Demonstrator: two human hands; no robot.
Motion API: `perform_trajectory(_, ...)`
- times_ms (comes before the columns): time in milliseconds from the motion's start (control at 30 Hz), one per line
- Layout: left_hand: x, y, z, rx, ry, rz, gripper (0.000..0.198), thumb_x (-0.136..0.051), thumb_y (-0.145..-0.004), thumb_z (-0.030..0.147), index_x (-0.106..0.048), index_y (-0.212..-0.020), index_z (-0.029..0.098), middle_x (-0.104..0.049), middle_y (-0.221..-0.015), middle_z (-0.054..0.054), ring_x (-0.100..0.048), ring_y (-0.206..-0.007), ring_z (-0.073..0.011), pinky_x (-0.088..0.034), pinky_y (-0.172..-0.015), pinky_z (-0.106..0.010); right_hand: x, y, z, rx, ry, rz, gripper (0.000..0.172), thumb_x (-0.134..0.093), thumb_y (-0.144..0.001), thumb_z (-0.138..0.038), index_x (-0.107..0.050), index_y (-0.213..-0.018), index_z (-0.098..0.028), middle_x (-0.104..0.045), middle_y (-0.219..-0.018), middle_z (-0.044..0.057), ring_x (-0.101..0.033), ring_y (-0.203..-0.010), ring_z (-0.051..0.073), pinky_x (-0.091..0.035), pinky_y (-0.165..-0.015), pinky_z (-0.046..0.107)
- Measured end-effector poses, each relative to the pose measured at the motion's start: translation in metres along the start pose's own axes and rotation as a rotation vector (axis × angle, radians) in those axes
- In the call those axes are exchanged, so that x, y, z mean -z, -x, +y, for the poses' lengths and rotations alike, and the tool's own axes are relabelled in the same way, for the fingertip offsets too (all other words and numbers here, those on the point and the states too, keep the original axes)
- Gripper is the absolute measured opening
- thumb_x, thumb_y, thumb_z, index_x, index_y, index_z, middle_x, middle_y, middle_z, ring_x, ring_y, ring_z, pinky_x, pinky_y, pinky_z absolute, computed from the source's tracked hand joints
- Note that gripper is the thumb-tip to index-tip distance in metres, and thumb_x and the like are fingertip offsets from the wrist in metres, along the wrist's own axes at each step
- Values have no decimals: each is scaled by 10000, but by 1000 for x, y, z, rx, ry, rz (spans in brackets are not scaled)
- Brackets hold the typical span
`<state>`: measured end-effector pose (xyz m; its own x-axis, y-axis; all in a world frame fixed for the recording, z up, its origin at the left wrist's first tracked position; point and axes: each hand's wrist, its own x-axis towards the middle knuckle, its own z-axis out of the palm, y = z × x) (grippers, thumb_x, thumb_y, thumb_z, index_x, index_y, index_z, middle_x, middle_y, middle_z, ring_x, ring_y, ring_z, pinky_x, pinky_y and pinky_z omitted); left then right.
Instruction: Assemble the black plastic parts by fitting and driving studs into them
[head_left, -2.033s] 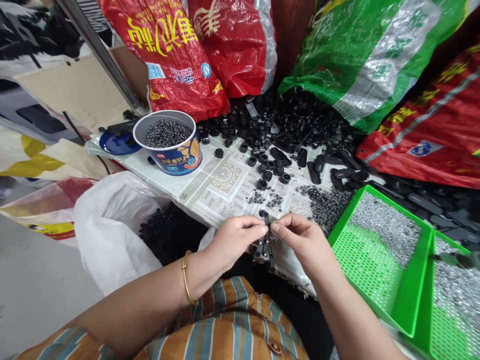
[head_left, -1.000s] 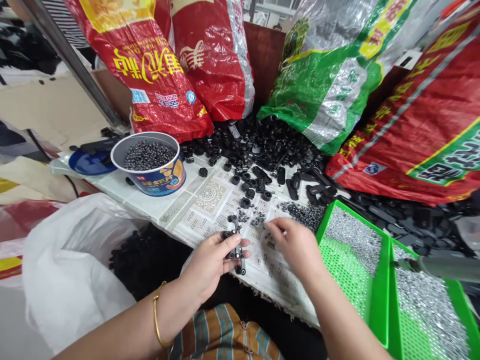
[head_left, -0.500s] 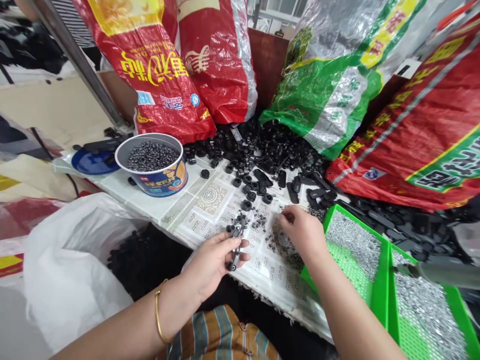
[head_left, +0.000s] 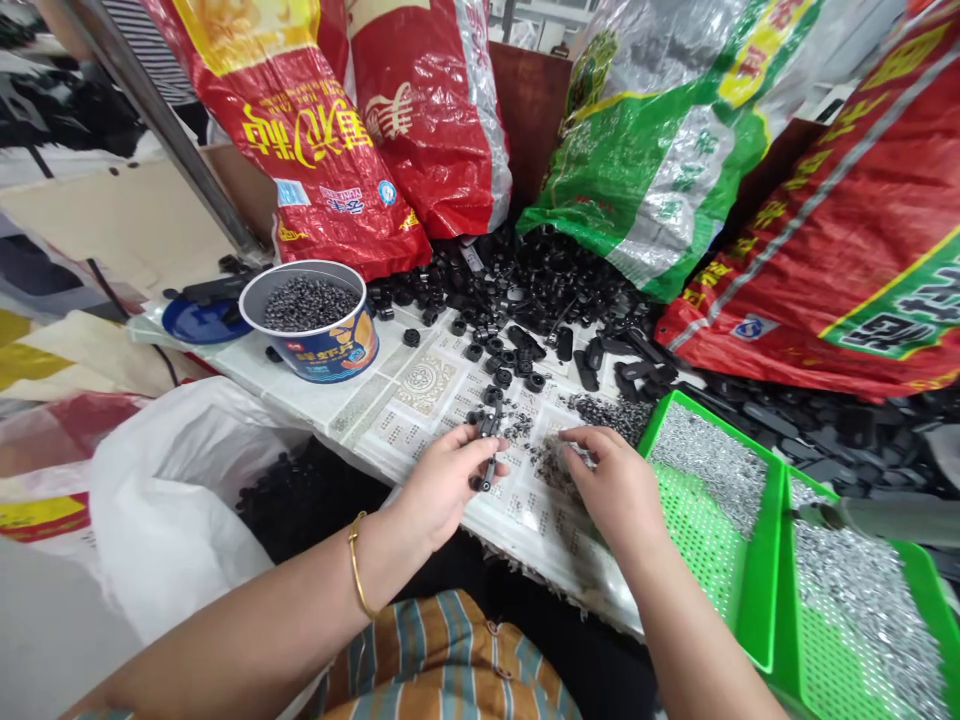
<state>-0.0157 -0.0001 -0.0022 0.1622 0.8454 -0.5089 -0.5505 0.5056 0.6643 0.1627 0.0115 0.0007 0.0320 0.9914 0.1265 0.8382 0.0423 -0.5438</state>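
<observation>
My left hand [head_left: 448, 478] grips a narrow black plastic part [head_left: 490, 445] with small metal bits on it, pinched between thumb and fingers above the table's front edge. Round black wheels [head_left: 495, 396] lie just beyond it. My right hand [head_left: 619, 485] is over a scatter of tiny dark pieces [head_left: 553, 465], its thumb and index fingertips close together. Anything between those fingertips is too small to make out. Beside my right forearm stands a green perforated tray [head_left: 761, 600] with small silvery metal pieces in its far part.
A second green tray [head_left: 847, 650] of silvery pieces stands farther right. A paper tub [head_left: 330, 352] of small dark pieces is at the left. Black plastic parts [head_left: 525, 290] are heaped below red sacks [head_left: 442, 120] and a green sack [head_left: 637, 200]. A white bag [head_left: 157, 500] hangs open at lower left.
My left hand has moved right and up with the black part, which is turned more upright. My right hand has come slightly lower, its index finger straighter. The view has shifted slightly.
</observation>
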Motion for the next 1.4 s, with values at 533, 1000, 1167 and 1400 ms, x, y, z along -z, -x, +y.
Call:
perform_trajectory(533, 13, 5, -6, 24, -2, -9, 99, -601, -722, 177, -541, -791, 141, -588, -840, -37, -569, -657, -102, -436, -678, -271, -21, -9, -11, 340, 274, 43, 114, -532, -796, -232, -634, -765, -193, -636, -816, 42, -530, -773, 180, -413, -737, 304)
perform_trajectory(1000, 1, 9, -8, -83, -215, 31, 135, -601, -655, 125, -554, -780, 147, -565, -702, 8, -499, -620, -84, -388, -605, -227, -16, 23, -31, 316, -223, -21, 93, -578, -779, -263, -644, -819, -211, -660, -803, 25, -568, -744, 147, -421, -719, 284)
perform_trajectory(1167, 4, 7, -17, -149, -319, 62, 108, -588, -663, 138, -532, -754, 155, -542, -637, 27, -478, -578, -75, -365, -573, -210, -18, 30, -37, -221, -593, -237, 201, -587, -747, -388, -619, -741, -190, -644, -710, 16, -544, -634, 138, -420, -638, 272)
perform_trajectory(1400, 1, 12, -12, -61, -81, -58, 91, -575, -725, 216, -531, -782, 160, -554, -730, -1, -498, -615, -82, -404, -600, -225, -21, 29, -36, -367, -886, -282, 227, -623, -717, -384, -557, -680, -170, -575, -598, -18, -488, -570, 99, -377, -600, 238)
